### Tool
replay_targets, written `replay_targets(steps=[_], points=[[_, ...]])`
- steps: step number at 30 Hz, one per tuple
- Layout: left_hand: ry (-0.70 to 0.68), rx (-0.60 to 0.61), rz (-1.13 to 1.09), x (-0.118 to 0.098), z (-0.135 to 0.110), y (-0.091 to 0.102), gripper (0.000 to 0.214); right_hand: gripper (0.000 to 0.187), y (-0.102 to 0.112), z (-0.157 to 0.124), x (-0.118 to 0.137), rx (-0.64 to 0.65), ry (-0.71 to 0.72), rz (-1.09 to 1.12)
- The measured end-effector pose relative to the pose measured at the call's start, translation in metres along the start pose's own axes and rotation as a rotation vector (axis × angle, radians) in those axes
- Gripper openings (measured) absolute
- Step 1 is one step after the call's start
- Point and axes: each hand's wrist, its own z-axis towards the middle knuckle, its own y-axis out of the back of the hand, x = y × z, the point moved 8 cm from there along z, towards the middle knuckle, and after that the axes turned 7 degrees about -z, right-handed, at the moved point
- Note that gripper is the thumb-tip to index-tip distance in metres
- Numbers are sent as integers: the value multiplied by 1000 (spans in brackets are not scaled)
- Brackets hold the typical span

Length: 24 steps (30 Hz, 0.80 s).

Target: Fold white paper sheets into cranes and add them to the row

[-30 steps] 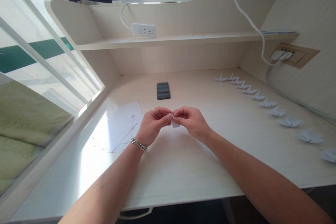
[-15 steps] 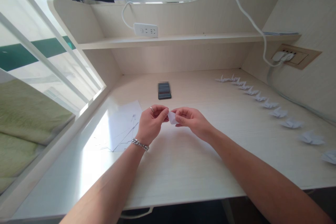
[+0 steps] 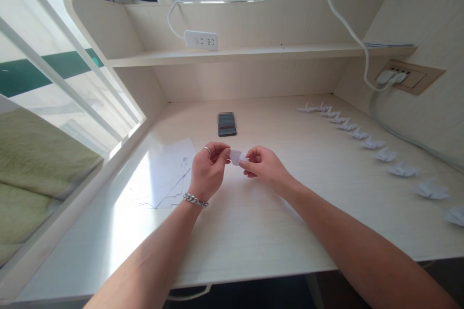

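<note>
A small folded piece of white paper [image 3: 236, 157] is held up between both hands, just above the desk. My left hand [image 3: 210, 169], with a ring on one finger and a chain bracelet at the wrist, pinches its left edge. On the other side, my right hand [image 3: 263, 165] grips the lower right part between thumb and fingers. The fingertips hide parts of the paper's edges. Beyond the hands lies a dark phone [image 3: 227, 124], its upper part blurred. White sheets of paper [image 3: 168, 164] rest on the desk left of my left hand.
Several folded paper cranes [image 3: 384, 154] stand in a row along the desk's right side. A power strip [image 3: 201, 40] sits on the shelf [image 3: 253, 54]. A white cable [image 3: 340, 17] hangs down to a wall socket [image 3: 413, 77]. Sunlight falls across the desk's left part.
More of the folded paper now shows between the hands. My right fingers have shifted slightly right and down along it, while the left hand keeps its pinch.
</note>
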Motion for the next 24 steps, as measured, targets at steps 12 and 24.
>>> replay_targets(steps=[12, 24], points=[[71, 55, -22, 10, -3, -7, 33, 17, -13, -4, 4, 126, -23, 70], [283, 34, -171, 19, -6, -9, 27, 24, -14, -2, -1, 165, -22, 12]])
